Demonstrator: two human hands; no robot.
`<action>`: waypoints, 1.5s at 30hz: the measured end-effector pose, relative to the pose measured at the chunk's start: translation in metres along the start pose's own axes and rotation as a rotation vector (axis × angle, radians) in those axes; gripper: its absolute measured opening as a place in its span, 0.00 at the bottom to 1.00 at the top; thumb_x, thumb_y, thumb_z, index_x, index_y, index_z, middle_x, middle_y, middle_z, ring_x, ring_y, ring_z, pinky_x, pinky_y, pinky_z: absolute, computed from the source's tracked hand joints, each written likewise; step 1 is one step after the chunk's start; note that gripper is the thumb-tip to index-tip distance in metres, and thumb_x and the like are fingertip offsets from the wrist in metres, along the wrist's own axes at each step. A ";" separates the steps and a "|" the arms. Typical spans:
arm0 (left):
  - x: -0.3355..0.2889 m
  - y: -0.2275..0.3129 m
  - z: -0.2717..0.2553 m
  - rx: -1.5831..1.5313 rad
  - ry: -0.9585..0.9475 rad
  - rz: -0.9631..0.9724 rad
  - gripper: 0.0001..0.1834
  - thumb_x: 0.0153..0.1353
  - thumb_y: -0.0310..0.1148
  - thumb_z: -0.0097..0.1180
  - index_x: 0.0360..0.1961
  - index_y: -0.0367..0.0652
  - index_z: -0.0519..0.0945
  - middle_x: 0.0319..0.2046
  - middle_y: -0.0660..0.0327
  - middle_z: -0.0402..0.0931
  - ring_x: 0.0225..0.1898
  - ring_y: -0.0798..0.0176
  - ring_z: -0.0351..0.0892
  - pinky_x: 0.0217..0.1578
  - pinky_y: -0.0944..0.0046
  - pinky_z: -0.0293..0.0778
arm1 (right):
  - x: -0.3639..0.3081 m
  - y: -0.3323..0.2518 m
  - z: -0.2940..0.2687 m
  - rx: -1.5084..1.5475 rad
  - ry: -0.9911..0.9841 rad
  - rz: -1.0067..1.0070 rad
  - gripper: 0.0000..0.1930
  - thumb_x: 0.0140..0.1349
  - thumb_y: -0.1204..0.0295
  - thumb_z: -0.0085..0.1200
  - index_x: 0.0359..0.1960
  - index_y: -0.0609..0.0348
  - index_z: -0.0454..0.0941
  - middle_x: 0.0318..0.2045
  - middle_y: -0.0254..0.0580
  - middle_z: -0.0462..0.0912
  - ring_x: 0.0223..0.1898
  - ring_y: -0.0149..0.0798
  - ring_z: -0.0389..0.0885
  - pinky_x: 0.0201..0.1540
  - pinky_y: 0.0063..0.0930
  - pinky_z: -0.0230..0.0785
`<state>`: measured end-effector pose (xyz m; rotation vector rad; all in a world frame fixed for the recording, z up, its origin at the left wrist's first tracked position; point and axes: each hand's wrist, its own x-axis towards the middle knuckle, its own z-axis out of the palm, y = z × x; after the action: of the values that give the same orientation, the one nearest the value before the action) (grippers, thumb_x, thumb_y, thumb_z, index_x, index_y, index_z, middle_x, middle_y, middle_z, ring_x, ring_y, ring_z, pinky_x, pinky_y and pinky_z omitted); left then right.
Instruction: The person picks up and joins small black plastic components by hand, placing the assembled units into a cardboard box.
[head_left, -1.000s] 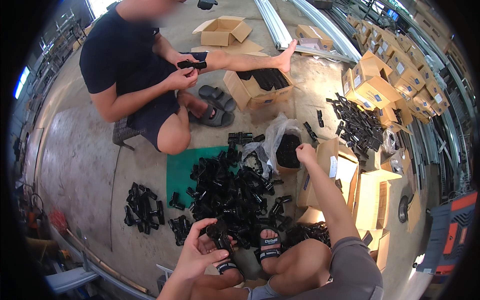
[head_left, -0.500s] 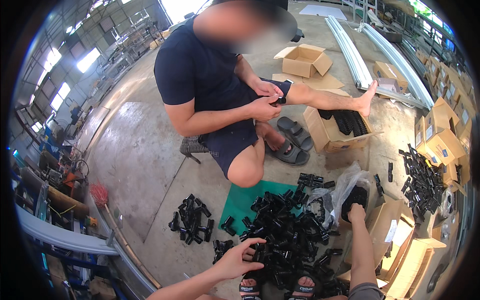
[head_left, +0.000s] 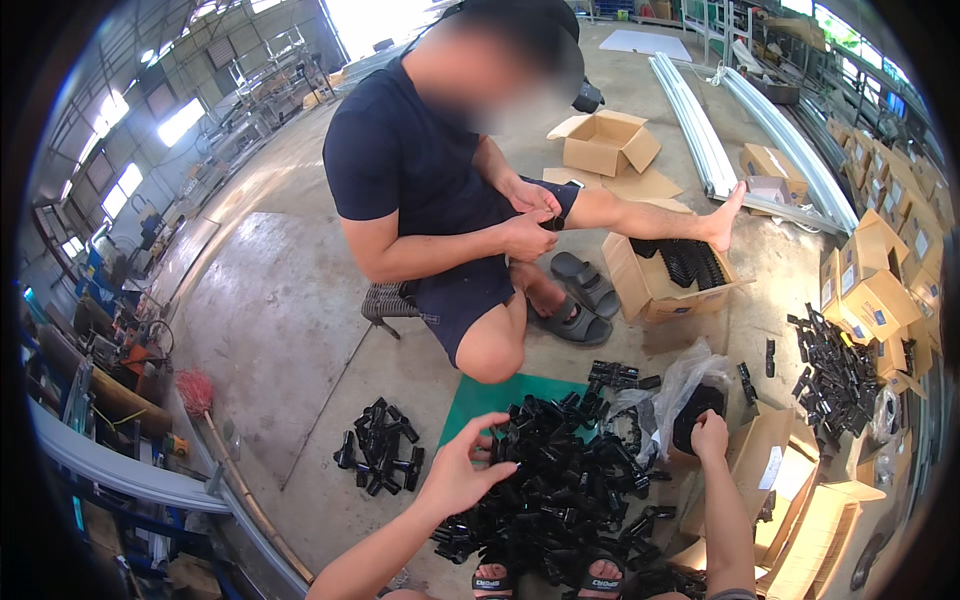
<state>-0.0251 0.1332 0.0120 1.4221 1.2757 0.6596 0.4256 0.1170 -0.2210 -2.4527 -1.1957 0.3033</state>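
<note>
My left hand (head_left: pixel 462 472) hovers at the left side of a heap of black plastic pipe fittings (head_left: pixel 560 480), thumb and fingers apart, with nothing seen between them. The heap lies partly on a green mat (head_left: pixel 480 395). At the right, my right hand (head_left: pixel 710 436) is over the mouth of a clear plastic bag (head_left: pixel 690 372) that holds small black pieces (head_left: pixel 692 408). Its fingers are curled together, and whatever they hold is too small to make out. A smaller group of black fittings (head_left: pixel 380 447) lies left of the mat.
Across from me a seated person (head_left: pixel 400 160) works a small black piece with both hands. An open carton (head_left: pixel 665 290) of black parts stands by that person's foot. More cartons (head_left: pixel 780 470) and a pile of black parts (head_left: pixel 840 365) lie right. A broom (head_left: pixel 225 450) lies left.
My left hand has moved up and its fingers are spread wider. My right hand has risen out of the dark contents of the bag, its fingers now showing.
</note>
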 end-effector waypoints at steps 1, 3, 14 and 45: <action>-0.011 0.012 0.001 0.099 -0.007 -0.002 0.36 0.55 0.25 0.70 0.65 0.54 0.71 0.42 0.58 0.80 0.39 0.65 0.82 0.42 0.65 0.79 | -0.001 -0.004 -0.009 0.098 -0.003 -0.020 0.06 0.60 0.73 0.55 0.36 0.61 0.82 0.37 0.54 0.85 0.41 0.54 0.84 0.47 0.44 0.76; -0.038 0.037 0.001 0.299 -0.018 0.000 0.35 0.55 0.26 0.71 0.64 0.57 0.72 0.43 0.58 0.80 0.39 0.64 0.82 0.44 0.64 0.79 | -0.003 -0.017 -0.030 0.295 -0.004 -0.063 0.07 0.61 0.72 0.56 0.36 0.61 0.83 0.34 0.52 0.85 0.38 0.50 0.85 0.44 0.40 0.77; -0.114 0.046 0.001 0.400 -0.131 0.115 0.36 0.54 0.29 0.69 0.65 0.58 0.72 0.40 0.54 0.82 0.36 0.54 0.82 0.42 0.57 0.78 | -0.139 -0.172 -0.185 0.707 -0.275 -0.489 0.08 0.63 0.75 0.60 0.42 0.65 0.81 0.30 0.37 0.83 0.30 0.27 0.78 0.35 0.22 0.71; -0.151 0.043 0.034 0.596 -0.181 0.240 0.51 0.43 0.21 0.69 0.69 0.42 0.56 0.32 0.47 0.85 0.37 0.40 0.84 0.39 0.46 0.77 | -0.269 -0.226 -0.201 0.259 -0.275 -1.344 0.06 0.58 0.68 0.65 0.37 0.48 0.85 0.32 0.33 0.82 0.40 0.38 0.78 0.43 0.34 0.67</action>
<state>-0.0214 -0.0129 0.0781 2.0956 1.2178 0.2980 0.1737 -0.0207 0.0647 -0.9977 -2.3764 0.3317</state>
